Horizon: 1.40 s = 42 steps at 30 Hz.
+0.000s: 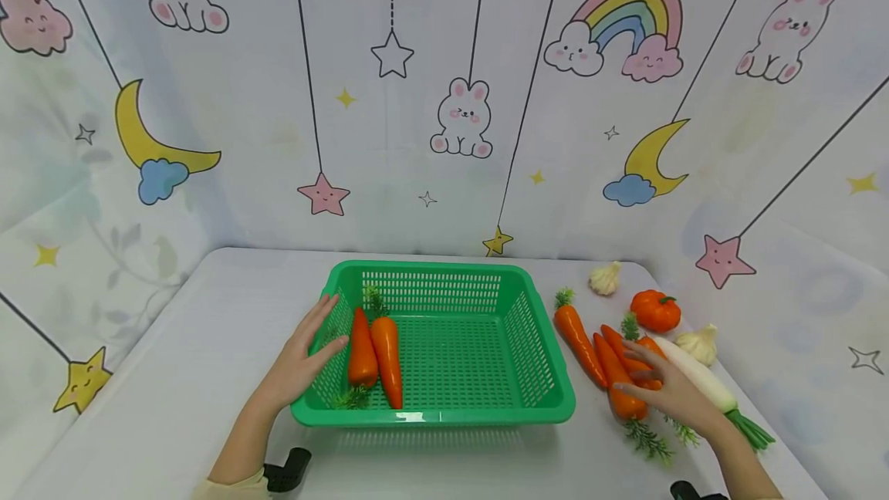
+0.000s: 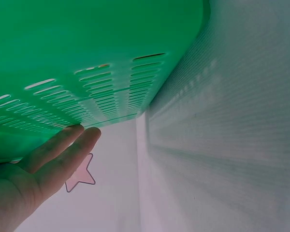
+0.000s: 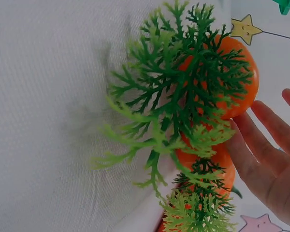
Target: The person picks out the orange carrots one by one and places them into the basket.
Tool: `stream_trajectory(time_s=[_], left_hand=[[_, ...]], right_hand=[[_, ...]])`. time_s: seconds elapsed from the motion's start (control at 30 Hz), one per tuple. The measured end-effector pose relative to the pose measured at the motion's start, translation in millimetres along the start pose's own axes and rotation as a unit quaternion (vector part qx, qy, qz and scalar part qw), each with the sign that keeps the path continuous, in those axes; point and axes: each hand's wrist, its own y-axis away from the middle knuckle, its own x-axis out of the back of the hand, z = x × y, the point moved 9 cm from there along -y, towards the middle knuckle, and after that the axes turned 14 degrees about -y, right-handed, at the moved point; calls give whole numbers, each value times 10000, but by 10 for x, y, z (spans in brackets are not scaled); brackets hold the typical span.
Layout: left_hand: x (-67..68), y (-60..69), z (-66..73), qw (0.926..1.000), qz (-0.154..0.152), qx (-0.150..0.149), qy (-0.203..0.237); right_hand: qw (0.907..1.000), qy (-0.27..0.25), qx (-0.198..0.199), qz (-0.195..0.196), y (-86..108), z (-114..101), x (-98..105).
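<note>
Your right hand [image 1: 668,393], fingers spread, holds nothing; crowding could make the right-side carrots [image 1: 611,365] roll under it. Your left hand [image 1: 295,361], spread and empty, could nudge the basket [image 1: 472,416].

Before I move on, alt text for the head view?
Right hand over carrots on a white table, beside a green basket holding two more carrots; left hand at the basket's left side. Garlic bulbs, a white radish and a round orange vegetable lie nearby.
</note>
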Motion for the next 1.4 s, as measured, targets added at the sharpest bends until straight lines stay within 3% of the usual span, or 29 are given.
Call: stream_trajectory(time_s=[0.23,0.43,0.53,0.83,0.93,1.4], left_hand=[[12,-7,1,10000,28,2,-35],[13,-11,-6,10000,33,-4,-60],[13,-12,-9,10000,31,-3,-45],[13,-15,-8,10000,26,2,-25],[13,-14,-6,10000,22,2,-30],[-3,-3,-7,10000,-11,-1,-1]], right_hand=[[9999,122,-36,-79,8,-25,-27],[9987,46,-438,-241,9,-7,-73],[9986,82,-459,-267,6,1,-92],[9942,960,-314,-361,7,78,-188],[9939,1021,-250,-335,13,84,-197],[9954,662,-567,-403,15,145,-222]])
